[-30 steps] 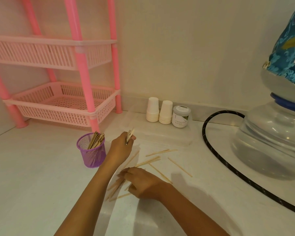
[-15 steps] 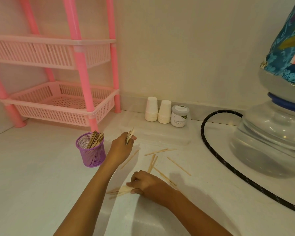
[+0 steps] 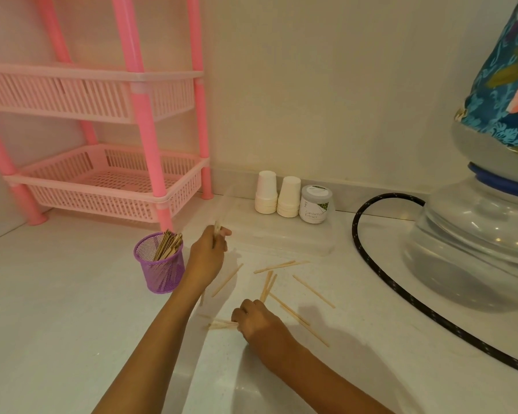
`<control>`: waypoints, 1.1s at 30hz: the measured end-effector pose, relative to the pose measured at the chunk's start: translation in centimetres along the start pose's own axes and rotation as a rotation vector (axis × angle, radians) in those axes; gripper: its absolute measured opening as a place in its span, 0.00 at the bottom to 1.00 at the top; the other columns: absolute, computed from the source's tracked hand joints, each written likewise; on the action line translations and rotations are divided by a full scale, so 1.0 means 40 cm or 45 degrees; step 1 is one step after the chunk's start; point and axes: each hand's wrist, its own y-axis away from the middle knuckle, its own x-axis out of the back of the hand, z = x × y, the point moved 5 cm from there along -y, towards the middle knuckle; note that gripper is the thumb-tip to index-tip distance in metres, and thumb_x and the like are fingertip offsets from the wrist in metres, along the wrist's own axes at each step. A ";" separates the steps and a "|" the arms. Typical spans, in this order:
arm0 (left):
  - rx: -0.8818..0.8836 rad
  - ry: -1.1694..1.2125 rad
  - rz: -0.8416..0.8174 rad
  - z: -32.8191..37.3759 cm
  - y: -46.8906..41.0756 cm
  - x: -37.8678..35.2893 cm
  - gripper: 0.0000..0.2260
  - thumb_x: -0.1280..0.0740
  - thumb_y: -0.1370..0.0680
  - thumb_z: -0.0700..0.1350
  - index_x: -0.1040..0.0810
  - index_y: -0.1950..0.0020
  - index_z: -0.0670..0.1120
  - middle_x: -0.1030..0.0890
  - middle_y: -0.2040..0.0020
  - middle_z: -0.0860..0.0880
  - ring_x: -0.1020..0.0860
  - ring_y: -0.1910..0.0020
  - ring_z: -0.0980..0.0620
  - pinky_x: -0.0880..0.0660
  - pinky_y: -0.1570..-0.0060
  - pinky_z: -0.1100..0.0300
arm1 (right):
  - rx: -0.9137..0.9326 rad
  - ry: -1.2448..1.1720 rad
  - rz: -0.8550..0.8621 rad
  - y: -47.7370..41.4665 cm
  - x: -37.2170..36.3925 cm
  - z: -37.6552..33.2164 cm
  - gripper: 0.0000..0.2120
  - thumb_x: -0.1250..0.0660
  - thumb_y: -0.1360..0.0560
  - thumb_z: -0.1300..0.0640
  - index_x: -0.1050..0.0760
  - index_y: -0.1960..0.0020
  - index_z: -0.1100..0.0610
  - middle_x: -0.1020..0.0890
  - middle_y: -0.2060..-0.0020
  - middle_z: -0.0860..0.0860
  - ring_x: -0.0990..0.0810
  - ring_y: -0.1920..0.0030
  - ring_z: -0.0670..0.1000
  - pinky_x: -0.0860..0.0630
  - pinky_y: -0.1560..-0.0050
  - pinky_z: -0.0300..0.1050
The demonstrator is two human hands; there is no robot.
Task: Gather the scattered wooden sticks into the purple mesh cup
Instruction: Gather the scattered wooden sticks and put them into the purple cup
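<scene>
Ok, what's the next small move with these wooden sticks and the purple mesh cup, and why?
Probably lift the few wooden sticks that the right hand pinches on the white surface and pass them to the left hand, which holds a bundle beside the purple mesh cup; more sticks lie loose nearby.

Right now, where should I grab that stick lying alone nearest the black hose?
Probably pinch the lone wooden stick at its middle, coming down from above, fingers across its narrow width. It lies flat on the counter, touching no other stick, both long sides free.
</scene>
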 end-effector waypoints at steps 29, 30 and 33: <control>-0.312 0.240 0.667 -0.045 -0.115 0.310 0.10 0.50 0.17 0.51 0.36 0.56 0.61 0.32 0.63 0.57 0.34 0.67 0.60 0.35 0.65 0.64 | -0.197 -0.412 0.009 0.046 -0.018 0.012 0.13 0.43 0.20 0.64 0.26 0.39 0.60 0.24 0.43 0.54 0.28 0.42 0.51 0.28 0.42 0.43; -0.314 0.215 0.624 -0.055 -0.113 0.297 0.10 0.50 0.17 0.51 0.35 0.56 0.61 0.32 0.64 0.57 0.34 0.67 0.60 0.36 0.66 0.64 | -0.204 -0.415 -0.012 0.046 -0.015 0.011 0.13 0.44 0.20 0.62 0.26 0.38 0.60 0.25 0.42 0.54 0.28 0.41 0.51 0.28 0.42 0.43; -0.286 0.126 0.517 -0.102 -0.105 0.259 0.06 0.48 0.17 0.48 0.32 0.50 0.51 0.29 0.64 0.55 0.32 0.68 0.58 0.36 0.69 0.62 | -0.213 -0.421 -0.025 0.052 -0.009 0.004 0.14 0.44 0.19 0.55 0.28 0.38 0.60 0.26 0.42 0.53 0.29 0.41 0.51 0.28 0.42 0.44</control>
